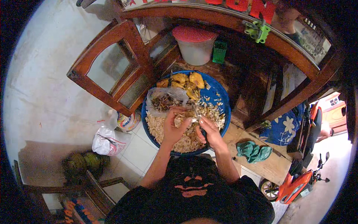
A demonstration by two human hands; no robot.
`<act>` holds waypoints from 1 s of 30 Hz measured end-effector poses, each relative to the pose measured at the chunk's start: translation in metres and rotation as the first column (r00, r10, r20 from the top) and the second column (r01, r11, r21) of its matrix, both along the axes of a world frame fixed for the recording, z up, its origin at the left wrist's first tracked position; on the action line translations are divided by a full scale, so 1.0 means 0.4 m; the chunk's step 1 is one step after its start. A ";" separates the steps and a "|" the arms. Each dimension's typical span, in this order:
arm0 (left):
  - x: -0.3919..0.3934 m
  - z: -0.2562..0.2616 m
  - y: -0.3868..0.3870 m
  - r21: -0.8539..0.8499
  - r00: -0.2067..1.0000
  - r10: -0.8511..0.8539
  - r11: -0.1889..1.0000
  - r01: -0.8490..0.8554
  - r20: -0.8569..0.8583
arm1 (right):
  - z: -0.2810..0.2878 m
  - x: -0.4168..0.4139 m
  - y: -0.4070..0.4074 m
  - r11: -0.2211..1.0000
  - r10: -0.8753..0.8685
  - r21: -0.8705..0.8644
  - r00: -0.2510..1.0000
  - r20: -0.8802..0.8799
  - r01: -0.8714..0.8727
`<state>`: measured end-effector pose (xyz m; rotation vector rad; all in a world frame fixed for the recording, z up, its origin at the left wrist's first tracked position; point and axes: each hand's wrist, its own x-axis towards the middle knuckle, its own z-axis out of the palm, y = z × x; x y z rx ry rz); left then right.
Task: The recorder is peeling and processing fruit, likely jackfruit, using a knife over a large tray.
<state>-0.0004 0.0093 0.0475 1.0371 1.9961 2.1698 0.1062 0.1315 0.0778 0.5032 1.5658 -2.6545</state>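
Observation:
My left hand (175,124) pinches a small piece of pale meat (180,119) between thumb and fingers. A knife with a dark handle (205,137) sits in my right hand (209,130), its blade pointing up beside the meat. Both hands are over a round blue plastic tray (228,107). Pale shredded meat (156,126) covers the tray's near part and left side. Yellowish cooked chicken pieces (181,79) lie at the far side. A clear plastic bag (179,92) holding dark scraps rests left of them, partly behind my left hand.
An open wooden cabinet door (134,95) stands left of the tray. Inside the cabinet are a red-lidded bucket (195,46) and a green basket (219,52). A white plastic bag (105,142) sits on the floor; a green plastic bag (253,151) lies on the wooden bench (268,165).

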 end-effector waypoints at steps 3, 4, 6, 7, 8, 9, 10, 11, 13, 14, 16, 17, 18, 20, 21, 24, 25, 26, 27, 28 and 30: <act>-0.010 0.014 -0.025 -0.075 0.983 -0.040 0.996 0.054 0.178 | -0.003 -0.016 -0.031 0.963 0.009 0.270 1.000 -0.020 -0.004; -0.010 0.025 -0.031 -0.070 0.982 -0.046 0.996 0.059 0.184 | 0.000 -0.019 -0.030 0.880 0.038 0.473 0.999 0.015 -0.040; -0.013 0.041 -0.038 -0.354 0.989 0.085 0.934 -0.037 0.120 | -0.022 -0.032 -0.050 0.742 -0.035 0.668 0.999 -0.041 0.053; -0.016 0.033 -0.037 -0.349 0.989 0.079 0.936 -0.031 0.124 | -0.029 -0.038 -0.058 0.559 -0.085 0.817 0.990 -0.117 0.144; -0.017 0.016 -0.034 -0.241 0.966 0.024 0.970 0.041 0.258 | -0.031 -0.041 -0.059 0.553 -0.091 0.820 0.989 -0.114 0.146; -0.021 -0.003 -0.037 -0.125 0.923 -0.038 0.988 0.093 0.382 | -0.020 -0.049 -0.066 0.508 -0.121 0.846 0.986 -0.118 0.163; -0.026 -0.031 -0.036 -0.118 0.922 -0.046 0.988 0.098 0.385 | -0.011 -0.053 -0.070 0.458 -0.155 0.871 0.980 -0.122 0.181; -0.032 -0.065 -0.033 -0.007 0.919 -0.086 0.995 0.096 0.385 | -0.014 -0.055 -0.071 0.450 -0.158 0.875 0.980 -0.120 0.180; -0.036 -0.044 -0.029 0.110 0.913 -0.141 0.988 0.106 0.382 | -0.024 -0.057 -0.056 0.200 -0.327 0.952 0.932 -0.158 0.232; -0.034 -0.004 -0.034 0.096 0.900 -0.131 0.990 0.100 0.415 | -0.015 -0.051 -0.041 0.291 -0.366 0.936 0.927 -0.083 0.199; -0.044 0.017 -0.050 0.043 0.865 -0.135 0.991 0.130 0.484 | -0.001 -0.037 -0.042 0.364 -0.279 0.918 0.959 -0.056 0.159; -0.052 -0.002 -0.050 0.049 0.864 -0.139 0.990 0.132 0.484 | 0.007 -0.034 -0.044 0.437 -0.186 0.892 0.982 -0.032 0.112; -0.059 -0.010 -0.046 0.038 0.902 -0.176 0.984 0.175 0.395 | 0.027 -0.035 -0.055 0.510 -0.110 0.856 0.981 0.161 -0.083; -0.058 -0.022 -0.040 0.012 0.909 -0.194 0.979 0.204 0.369 | 0.005 -0.033 -0.061 0.439 -0.088 0.898 0.994 0.071 -0.025; -0.055 -0.023 -0.033 0.016 0.909 -0.197 0.979 0.206 0.367 | 0.001 -0.034 -0.062 0.371 -0.053 0.928 0.998 -0.019 0.038; -0.048 -0.024 -0.022 0.066 0.850 -0.205 0.978 0.198 0.485 | 0.014 -0.030 -0.028 0.651 -0.146 0.756 0.989 0.037 0.068; -0.046 -0.016 -0.022 0.090 0.823 -0.206 0.978 0.187 0.529 | 0.015 -0.030 -0.022 0.813 -0.221 0.566 0.972 0.080 0.138; -0.043 -0.009 -0.021 0.113 0.794 -0.208 0.978 0.175 0.571 | 0.019 -0.028 -0.019 0.882 -0.230 0.435 0.971 0.056 0.184; -0.039 -0.007 -0.019 0.110 0.796 -0.207 0.978 0.176 0.569 | 0.029 -0.026 -0.025 0.882 -0.231 0.432 0.971 0.054 0.186; -0.034 -0.005 -0.017 0.108 0.810 -0.187 0.982 0.152 0.556 | 0.037 -0.022 -0.036 0.849 -0.147 0.522 0.986 0.072 0.089; -0.028 -0.004 -0.009 0.103 0.826 -0.166 0.986 0.130 0.539 | 0.002 -0.008 -0.038 0.647 -0.032 0.759 0.993 0.117 -0.069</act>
